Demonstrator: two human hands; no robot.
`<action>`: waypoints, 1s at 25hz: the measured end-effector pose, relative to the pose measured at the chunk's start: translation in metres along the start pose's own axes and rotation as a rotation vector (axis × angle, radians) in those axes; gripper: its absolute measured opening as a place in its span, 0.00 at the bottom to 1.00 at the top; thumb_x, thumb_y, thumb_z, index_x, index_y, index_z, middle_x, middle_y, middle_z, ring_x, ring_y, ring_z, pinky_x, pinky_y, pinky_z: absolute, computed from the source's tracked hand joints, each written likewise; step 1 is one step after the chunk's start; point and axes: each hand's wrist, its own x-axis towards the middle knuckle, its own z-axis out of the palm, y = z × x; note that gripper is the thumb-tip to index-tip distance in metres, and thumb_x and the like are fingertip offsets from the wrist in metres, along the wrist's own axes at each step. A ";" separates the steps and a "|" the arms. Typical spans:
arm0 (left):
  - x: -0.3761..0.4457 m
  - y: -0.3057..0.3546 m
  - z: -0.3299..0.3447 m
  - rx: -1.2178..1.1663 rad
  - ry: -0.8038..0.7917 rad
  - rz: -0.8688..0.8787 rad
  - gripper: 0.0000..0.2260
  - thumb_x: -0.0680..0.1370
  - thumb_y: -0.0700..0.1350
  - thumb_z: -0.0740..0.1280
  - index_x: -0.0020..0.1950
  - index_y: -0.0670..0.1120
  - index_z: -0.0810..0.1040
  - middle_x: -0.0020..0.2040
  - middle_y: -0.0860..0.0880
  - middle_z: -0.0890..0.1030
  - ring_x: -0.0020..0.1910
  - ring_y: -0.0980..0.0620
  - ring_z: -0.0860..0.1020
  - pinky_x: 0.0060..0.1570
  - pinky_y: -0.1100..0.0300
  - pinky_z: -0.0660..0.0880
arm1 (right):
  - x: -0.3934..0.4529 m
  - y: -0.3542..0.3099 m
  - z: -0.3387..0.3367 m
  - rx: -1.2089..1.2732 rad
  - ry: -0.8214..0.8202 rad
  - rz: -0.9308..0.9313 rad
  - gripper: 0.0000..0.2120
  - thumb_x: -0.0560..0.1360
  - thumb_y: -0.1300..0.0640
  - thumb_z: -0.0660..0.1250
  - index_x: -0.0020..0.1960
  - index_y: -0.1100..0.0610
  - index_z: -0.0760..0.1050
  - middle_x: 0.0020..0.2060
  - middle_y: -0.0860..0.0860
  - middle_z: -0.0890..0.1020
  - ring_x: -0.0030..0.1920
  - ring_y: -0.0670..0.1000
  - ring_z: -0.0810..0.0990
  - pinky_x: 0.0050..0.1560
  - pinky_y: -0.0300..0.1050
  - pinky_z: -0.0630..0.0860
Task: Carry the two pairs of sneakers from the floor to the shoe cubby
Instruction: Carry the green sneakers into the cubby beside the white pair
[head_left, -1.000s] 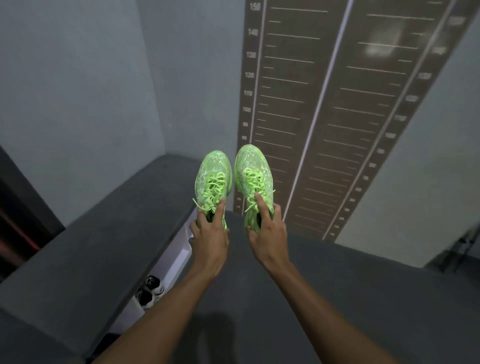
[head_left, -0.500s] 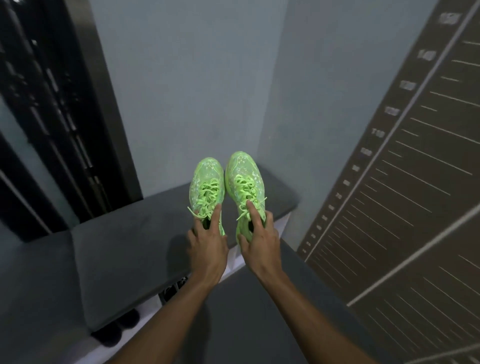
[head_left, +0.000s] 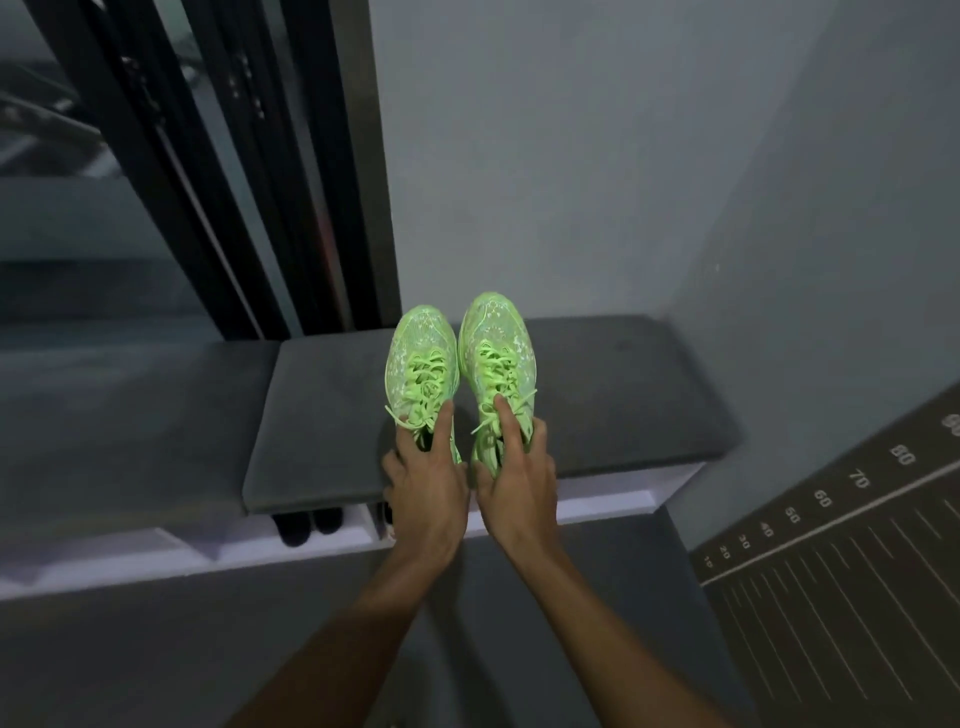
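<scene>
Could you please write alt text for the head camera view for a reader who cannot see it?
Two hands, left and right, each hold one neon green sneaker, left and right, toes forward, above a grey bench cushion. Dark shoes sit in the white cubby beneath it.

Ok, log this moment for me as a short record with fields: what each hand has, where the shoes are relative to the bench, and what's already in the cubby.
left hand: grips the left green sneaker at its collar
right hand: grips the right green sneaker at its collar, index finger on the laces
sneakers: side by side, toes pointing away, seen in front of the grey bench cushion
shoe cubby: white, under the cushion, openings facing the person
already in cubby: dark shoes in a compartment left of the hands
green pair stowed: not yet
</scene>
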 end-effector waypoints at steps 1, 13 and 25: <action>-0.014 0.003 0.017 0.029 -0.013 -0.046 0.35 0.79 0.45 0.67 0.79 0.61 0.51 0.74 0.38 0.60 0.65 0.34 0.66 0.61 0.38 0.72 | -0.009 0.019 0.001 0.014 -0.044 0.008 0.40 0.77 0.55 0.69 0.79 0.35 0.50 0.76 0.54 0.60 0.65 0.62 0.71 0.62 0.58 0.74; -0.145 -0.079 0.239 0.165 -0.303 -0.261 0.34 0.79 0.44 0.63 0.77 0.63 0.48 0.74 0.40 0.60 0.65 0.34 0.66 0.56 0.35 0.73 | -0.131 0.241 0.119 -0.132 -0.362 0.253 0.38 0.79 0.48 0.66 0.77 0.31 0.44 0.77 0.56 0.61 0.66 0.64 0.72 0.59 0.66 0.74; -0.062 -0.240 0.485 0.198 -0.298 -0.251 0.31 0.79 0.47 0.64 0.77 0.63 0.53 0.72 0.41 0.63 0.64 0.33 0.69 0.56 0.33 0.72 | -0.077 0.409 0.353 -0.147 -0.370 0.315 0.35 0.80 0.47 0.65 0.76 0.31 0.47 0.77 0.58 0.60 0.70 0.67 0.69 0.66 0.83 0.51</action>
